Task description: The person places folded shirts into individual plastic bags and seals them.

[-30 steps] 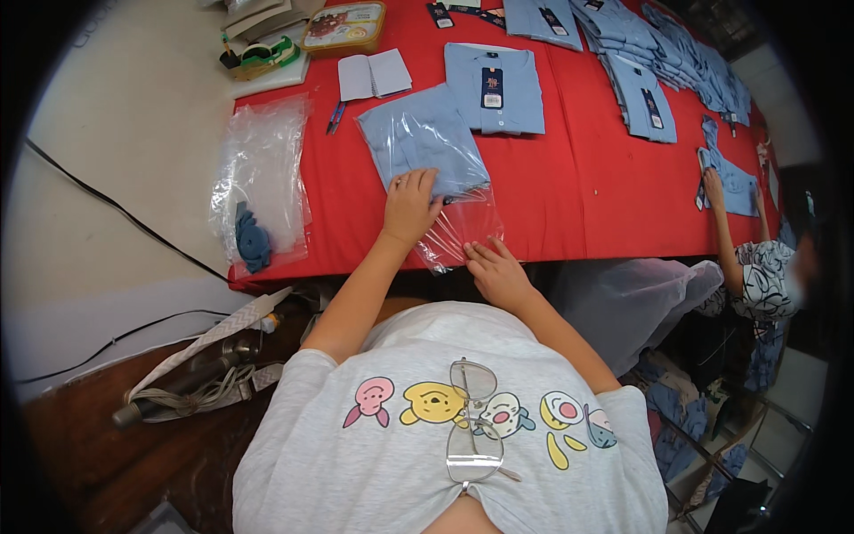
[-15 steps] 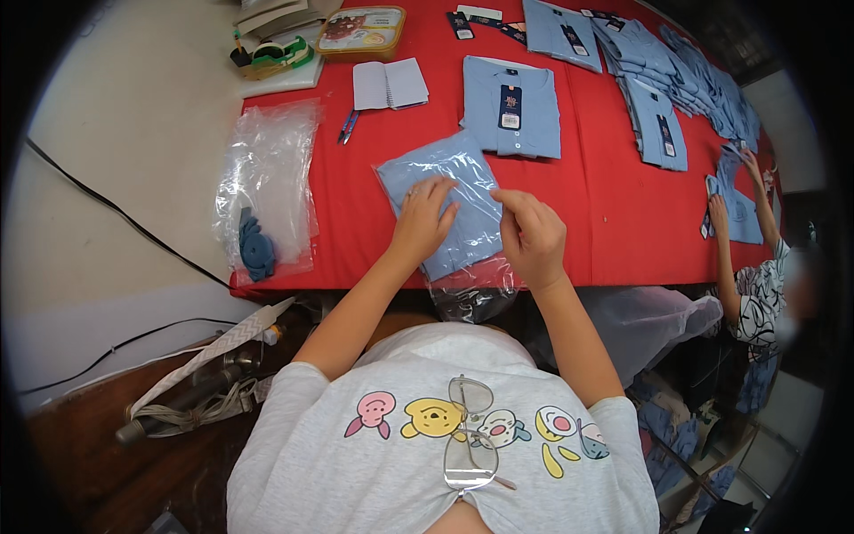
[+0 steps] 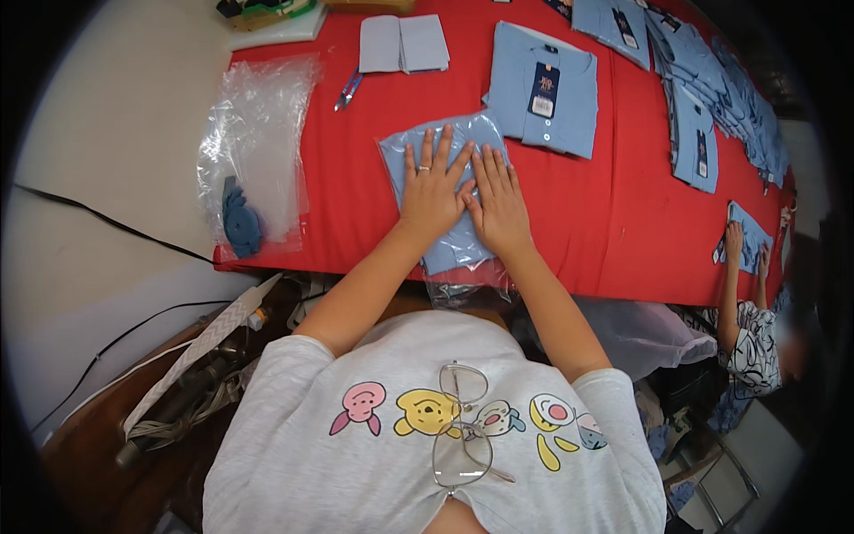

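Under both my palms lies a folded light-blue shirt in a clear plastic bag [image 3: 452, 254], close to the front edge of the table. My left hand [image 3: 433, 189] rests flat on it with fingers spread. Beside it my right hand [image 3: 498, 203] presses flat too, its thumb meeting the left one. The bag's loose end hangs over the table edge toward me. Just behind and to the right is another folded blue shirt [image 3: 569, 102], unbagged, with a dark hang tag [image 3: 543, 89] on its front.
A stack of clear plastic bags [image 3: 258, 133] lies at the left, with a blue tape-like roll [image 3: 240, 222] on it. Farther back are an open notebook [image 3: 405, 44] and blue thread snips [image 3: 349, 89]. Shirt piles [image 3: 703, 80] fill the far right, where a co-worker's hands [image 3: 734, 240] handle another shirt.
My right hand, raised with curled fingers before, now lies flat on the bagged shirt beside the left. The left hand has spread out. At the right, the co-worker's shirt has been folded smaller.
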Demonstrator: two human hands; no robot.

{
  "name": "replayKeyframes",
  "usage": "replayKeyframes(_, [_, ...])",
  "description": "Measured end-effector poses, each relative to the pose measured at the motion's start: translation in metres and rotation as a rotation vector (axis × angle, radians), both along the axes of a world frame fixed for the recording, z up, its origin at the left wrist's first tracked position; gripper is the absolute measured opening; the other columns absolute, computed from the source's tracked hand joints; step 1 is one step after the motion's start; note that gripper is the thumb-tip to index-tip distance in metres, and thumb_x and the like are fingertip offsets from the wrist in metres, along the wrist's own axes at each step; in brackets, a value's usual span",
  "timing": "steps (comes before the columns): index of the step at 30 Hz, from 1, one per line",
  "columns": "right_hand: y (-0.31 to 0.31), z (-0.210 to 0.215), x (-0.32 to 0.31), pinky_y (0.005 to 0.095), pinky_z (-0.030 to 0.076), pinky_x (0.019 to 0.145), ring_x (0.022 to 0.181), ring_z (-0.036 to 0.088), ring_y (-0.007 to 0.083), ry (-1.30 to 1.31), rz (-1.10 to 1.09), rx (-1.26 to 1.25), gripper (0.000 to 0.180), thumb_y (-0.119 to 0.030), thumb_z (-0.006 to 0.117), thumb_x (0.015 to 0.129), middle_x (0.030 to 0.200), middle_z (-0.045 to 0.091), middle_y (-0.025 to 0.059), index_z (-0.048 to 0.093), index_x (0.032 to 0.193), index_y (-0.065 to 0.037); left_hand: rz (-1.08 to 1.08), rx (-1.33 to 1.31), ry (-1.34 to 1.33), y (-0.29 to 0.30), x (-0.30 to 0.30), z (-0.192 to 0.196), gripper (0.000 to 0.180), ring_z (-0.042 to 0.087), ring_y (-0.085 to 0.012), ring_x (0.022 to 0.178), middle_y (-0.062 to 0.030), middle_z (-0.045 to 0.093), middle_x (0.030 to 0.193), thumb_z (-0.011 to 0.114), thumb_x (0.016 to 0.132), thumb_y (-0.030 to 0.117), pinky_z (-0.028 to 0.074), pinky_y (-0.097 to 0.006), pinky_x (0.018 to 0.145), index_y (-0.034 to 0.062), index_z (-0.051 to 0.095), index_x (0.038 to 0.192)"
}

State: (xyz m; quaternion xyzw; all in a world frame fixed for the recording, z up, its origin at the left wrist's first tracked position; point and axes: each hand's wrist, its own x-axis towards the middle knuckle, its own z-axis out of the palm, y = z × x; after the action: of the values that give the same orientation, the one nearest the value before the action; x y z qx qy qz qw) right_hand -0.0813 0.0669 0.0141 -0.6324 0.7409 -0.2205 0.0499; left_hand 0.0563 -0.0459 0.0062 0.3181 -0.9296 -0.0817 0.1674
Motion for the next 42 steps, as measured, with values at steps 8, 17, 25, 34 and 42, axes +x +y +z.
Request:
replayKeyframes(8, [0.005, 0.004, -0.005, 0.0553, 0.023, 0.134, 0.166, 0.029, 0.0351, 0.030, 0.045, -0.013, 0.070, -0.034, 0.056, 0.110, 0.178, 0.032, 0.0180, 0.036, 0.171, -0.006, -0.083, 0.005, 0.052, -0.011, 0.001, -0.003, 0.069, 0.012, -0.0425, 0.169, -0.0176, 0.020, 0.182, 0.062, 0.106, 0.043, 0.011, -0.069, 0.132, 0.0260, 0.044, 0.170])
replayKeyframes(17, [0.182, 0.012, -0.048, 0.0500, 0.029, 0.134, 0.163, 0.037, 0.0273, 0.245, 0.471, 0.254, 0.072, -0.010, 0.065, 0.095, 0.174, 0.043, 0.0098, 0.048, 0.164, -0.011, -0.502, 0.171, -0.356, 0.082, 0.120, 0.025, 0.081, 0.016, -0.0316, 0.170, -0.0095, 0.019, 0.184, 0.063, 0.098, 0.014, 0.017, -0.055, 0.136, 0.0094, 0.033, 0.173])
replayKeyframes(25, [0.196, 0.018, -0.051, 0.0495, 0.037, 0.129, 0.157, 0.045, 0.0323, -0.053, 0.471, 0.163, 0.038, -0.013, 0.071, 0.096, 0.165, 0.054, 0.0141, 0.067, 0.133, -0.007, -0.344, 0.041, -0.342, 0.113, 0.140, 0.001, 0.091, 0.019, -0.0323, 0.169, -0.0074, 0.019, 0.184, 0.057, 0.092, -0.008, 0.023, -0.053, 0.136, 0.0199, 0.032, 0.174])
replayKeyframes(34, [0.212, 0.016, -0.047, 0.0522, 0.041, 0.126, 0.151, 0.053, 0.0310, 0.248, 0.524, 0.093, 0.022, -0.017, 0.073, 0.097, 0.158, 0.060, 0.0110, 0.070, 0.117, -0.011, -0.277, -0.132, -0.158, 0.113, 0.137, -0.034, 0.078, 0.033, -0.0311, 0.165, -0.0043, 0.032, 0.180, 0.058, 0.098, 0.003, 0.034, -0.052, 0.132, 0.0225, 0.040, 0.171])
replayKeyframes(42, [0.247, 0.014, -0.042, 0.0524, 0.044, 0.119, 0.142, 0.058, 0.0297, 0.093, 0.401, 0.009, 0.047, -0.016, 0.078, 0.092, 0.159, 0.059, 0.0085, 0.066, 0.138, -0.014, -0.271, -0.157, -0.161, 0.117, 0.136, -0.032, 0.073, 0.030, -0.0296, 0.166, -0.0044, 0.030, 0.181, 0.064, 0.102, 0.016, 0.031, -0.052, 0.133, 0.0237, 0.039, 0.171])
